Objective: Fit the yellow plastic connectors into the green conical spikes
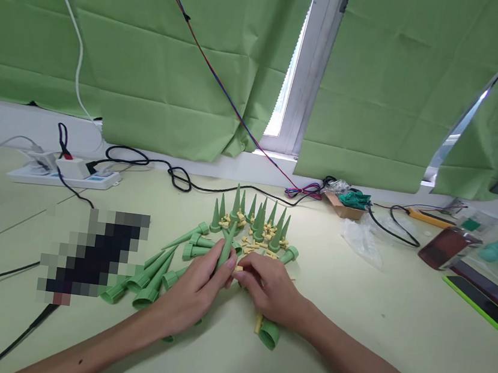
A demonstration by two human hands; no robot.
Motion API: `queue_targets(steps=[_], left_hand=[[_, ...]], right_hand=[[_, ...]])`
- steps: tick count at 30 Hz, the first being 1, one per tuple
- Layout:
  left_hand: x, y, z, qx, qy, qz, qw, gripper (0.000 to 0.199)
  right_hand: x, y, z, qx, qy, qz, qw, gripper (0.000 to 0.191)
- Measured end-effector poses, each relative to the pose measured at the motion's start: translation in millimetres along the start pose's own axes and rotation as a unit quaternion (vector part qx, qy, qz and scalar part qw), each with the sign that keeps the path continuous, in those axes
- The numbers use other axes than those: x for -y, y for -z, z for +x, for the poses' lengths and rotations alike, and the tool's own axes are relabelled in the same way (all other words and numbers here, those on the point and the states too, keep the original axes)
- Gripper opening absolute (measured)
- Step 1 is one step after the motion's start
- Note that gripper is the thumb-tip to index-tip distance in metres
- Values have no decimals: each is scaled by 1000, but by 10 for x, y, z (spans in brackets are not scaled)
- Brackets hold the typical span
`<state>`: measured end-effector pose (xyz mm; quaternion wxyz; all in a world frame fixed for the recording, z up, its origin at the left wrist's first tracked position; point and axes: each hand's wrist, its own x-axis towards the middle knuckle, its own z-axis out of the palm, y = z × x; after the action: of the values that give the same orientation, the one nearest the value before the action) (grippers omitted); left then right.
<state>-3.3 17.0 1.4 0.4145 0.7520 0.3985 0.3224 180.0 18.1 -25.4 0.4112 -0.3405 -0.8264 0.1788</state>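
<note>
My left hand is closed around a green plastic spike, its pointed tip upward. Close beside it, my right hand pinches a small yellow plastic piece at the spike's side; whether the two parts touch I cannot tell. Behind the hands stand several upright green spikes with small yellow pieces among them. More green spikes lie on their sides to the left. Below my right hand lies another green spike, mostly hidden, with a yellow piece against it.
A power strip with plugs and cables sits at the back left, a blurred-out dark object at the left. Toward the back right are a small cardboard box, clear plastic wrap and a green-edged phone-like slab. A black cable runs along the back.
</note>
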Motion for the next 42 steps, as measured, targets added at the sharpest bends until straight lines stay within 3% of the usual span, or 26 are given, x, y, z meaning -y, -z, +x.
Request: queue_targets(steps=[9, 13, 18, 25, 42], left_hand=[[4, -5, -13, 5, -9, 27, 1000, 29], [-10, 6, -8, 4, -16, 27, 999, 29], [-8, 15, 2, -23, -6, 2, 1000, 28], [1, 6, 3, -24, -4, 14, 1000, 27], [-8, -6, -8, -8, -16, 39, 999, 25]], right_hand=[[-48, -11, 7, 14, 38, -11, 999, 32], [-31, -15, 5, 15, 14, -14, 1000, 34], [-2, -26, 0, -23, -20, 20, 999, 13], [-20, -20, 1, -26, 9, 15, 1000, 8], [-31, -5, 22, 1, 53, -25, 998, 26]])
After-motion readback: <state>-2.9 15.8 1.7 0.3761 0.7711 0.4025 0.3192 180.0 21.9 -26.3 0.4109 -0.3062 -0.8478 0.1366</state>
